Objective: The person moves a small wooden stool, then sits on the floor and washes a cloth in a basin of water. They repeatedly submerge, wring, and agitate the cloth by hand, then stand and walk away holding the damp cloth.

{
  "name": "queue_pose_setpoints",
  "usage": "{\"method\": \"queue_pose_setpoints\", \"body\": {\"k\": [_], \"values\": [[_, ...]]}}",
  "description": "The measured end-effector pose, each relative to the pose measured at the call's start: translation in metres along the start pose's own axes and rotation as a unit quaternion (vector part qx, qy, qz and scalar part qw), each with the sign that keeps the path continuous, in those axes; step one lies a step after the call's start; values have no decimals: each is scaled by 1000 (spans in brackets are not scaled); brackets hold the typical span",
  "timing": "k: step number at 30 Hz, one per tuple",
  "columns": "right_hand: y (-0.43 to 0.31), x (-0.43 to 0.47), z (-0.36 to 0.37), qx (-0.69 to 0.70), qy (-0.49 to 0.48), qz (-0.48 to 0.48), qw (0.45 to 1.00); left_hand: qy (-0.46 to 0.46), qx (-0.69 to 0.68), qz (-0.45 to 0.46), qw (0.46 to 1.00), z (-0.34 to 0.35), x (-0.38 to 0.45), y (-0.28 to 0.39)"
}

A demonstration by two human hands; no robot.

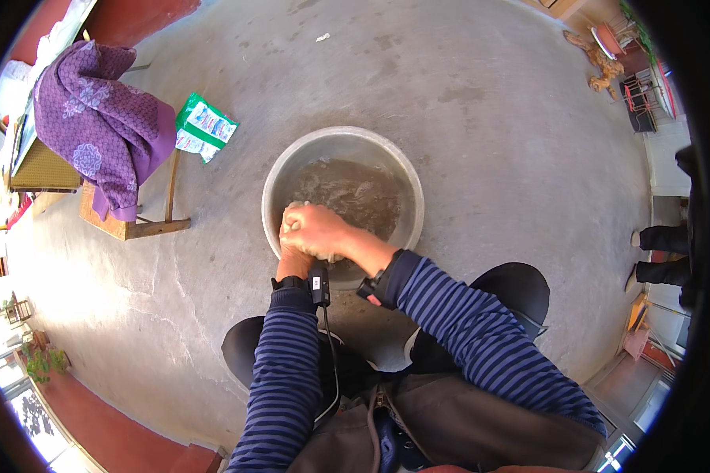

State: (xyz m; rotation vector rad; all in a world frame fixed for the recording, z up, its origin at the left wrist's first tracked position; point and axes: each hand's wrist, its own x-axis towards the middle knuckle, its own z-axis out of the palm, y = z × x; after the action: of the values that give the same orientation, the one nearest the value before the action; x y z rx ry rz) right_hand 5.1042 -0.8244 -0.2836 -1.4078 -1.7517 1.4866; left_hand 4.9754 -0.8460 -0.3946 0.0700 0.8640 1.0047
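A round metal basin (414,204) stands on the floor between my knees, with murky brownish water (355,189) in it. Over its near left side my hands are pressed together around a pale, crumpled bundle (330,258), seemingly cloth. My right hand (318,229) is clenched on top of the bundle. Beneath it, my left hand (294,255) is largely covered, and its fingers curl up at the far left side. Bits of the bundle show above and below the fists. Each wrist wears a black strap with a small device, and a cable runs from the left one.
To the left, a purple patterned cloth (103,118) drapes over a wooden stool (109,219). Beside it a green and white plastic packet (206,127) lies on the concrete floor (509,148). Another person's legs (662,254) appear at the right edge. A potted plant (41,358) is at lower left.
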Motion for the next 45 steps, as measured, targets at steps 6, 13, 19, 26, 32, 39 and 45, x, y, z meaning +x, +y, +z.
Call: {"method": "queue_pose_setpoints", "body": {"k": [6,13,19,26,32,39,45], "values": [[-5,-2,-1,-139,135,73,978,128,99,-6,987,46,-12,1],[85,8,-60,-238,252,161,924,117,154,22,981,81,-32,8],[134,-3,-54,-188,208,260,924,247,301,-62,919,64,-33,11],[71,5,-34,126,-33,82,988,133,214,-36,967,23,-18,-1],[-5,-4,-2,-69,25,26,997,-15,-42,-40,998,3,9,-3],[42,7,-33,-202,138,134,960,105,105,-6,989,57,-15,-8],[116,8,-80,-44,290,215,931,194,148,33,969,60,-27,19]]}}
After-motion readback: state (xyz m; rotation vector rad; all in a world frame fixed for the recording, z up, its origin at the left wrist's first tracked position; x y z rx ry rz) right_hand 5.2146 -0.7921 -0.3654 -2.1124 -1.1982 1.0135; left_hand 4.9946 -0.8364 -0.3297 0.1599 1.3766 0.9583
